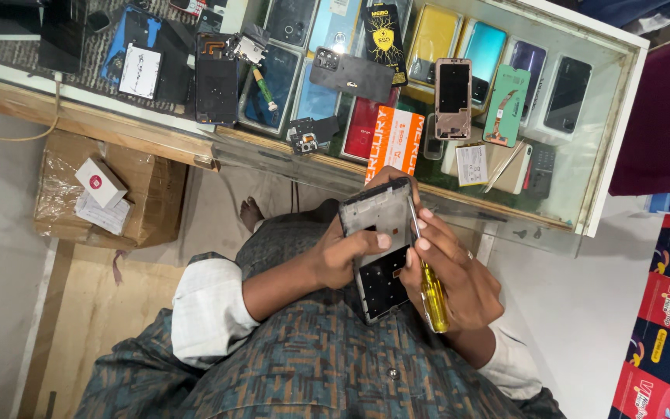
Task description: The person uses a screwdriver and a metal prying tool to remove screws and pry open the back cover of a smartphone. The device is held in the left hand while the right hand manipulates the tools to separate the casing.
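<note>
Yellow-handled screwdriver (431,295) gripped in the right hand (451,271), its tip on the stripped phone frame (381,248) that the left hand (343,256) fingers clasp above the lap, the phone looks already gutted, its parts spread on the glass desk (606,116) over a cardboard box (110,194) on the floor.

Bright, even indoor light, soft shadows, faint glare on the glass counter (583,116), edges slightly bowed, focus sharp.

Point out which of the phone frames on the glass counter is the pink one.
It is the pink phone frame, standing lengthwise beside the green back cover. The phone frame farther left is black, and the hands hold another dark one.
</note>
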A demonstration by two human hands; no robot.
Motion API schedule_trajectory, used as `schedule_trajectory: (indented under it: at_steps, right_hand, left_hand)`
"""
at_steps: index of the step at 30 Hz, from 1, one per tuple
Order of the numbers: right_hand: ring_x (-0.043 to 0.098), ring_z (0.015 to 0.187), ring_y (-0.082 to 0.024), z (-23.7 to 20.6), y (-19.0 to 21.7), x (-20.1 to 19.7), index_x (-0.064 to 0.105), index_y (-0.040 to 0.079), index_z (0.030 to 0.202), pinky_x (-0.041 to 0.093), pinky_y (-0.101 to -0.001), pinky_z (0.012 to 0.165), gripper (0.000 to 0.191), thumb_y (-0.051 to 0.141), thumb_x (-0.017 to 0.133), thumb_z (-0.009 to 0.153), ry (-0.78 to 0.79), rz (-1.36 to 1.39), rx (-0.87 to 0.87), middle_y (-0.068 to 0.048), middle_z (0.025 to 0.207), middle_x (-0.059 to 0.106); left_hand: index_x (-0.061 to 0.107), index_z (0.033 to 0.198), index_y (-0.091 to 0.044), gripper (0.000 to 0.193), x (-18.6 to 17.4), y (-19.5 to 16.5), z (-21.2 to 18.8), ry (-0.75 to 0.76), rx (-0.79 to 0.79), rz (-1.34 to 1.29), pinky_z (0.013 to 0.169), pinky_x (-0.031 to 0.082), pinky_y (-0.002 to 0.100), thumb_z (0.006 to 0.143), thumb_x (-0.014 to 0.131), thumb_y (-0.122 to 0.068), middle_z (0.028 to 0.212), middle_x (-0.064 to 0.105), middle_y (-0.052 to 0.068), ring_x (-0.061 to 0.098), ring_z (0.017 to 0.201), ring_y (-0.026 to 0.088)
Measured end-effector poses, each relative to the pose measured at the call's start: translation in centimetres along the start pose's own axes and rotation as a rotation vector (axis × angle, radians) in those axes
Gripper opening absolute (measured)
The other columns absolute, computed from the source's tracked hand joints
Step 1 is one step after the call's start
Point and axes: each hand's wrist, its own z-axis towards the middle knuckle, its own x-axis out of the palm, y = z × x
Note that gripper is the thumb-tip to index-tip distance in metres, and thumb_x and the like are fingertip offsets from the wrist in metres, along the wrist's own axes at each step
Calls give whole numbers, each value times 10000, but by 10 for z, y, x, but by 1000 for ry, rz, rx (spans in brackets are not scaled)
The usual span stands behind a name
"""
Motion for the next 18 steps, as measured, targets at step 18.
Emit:
schedule_trajectory:
  at_steps: [18]
  right_hand:
    - [742,1093,-396,2,2,0,625,-80,1082,648,-393,901,199,-43,731,918,-3,30,4,-263,1077,723]
  left_hand:
    - [462,1360,10,628,3,-12,2,-25,-5,-29,1107,423,328,787,543,-236,1254,520,93,527,1226,184]
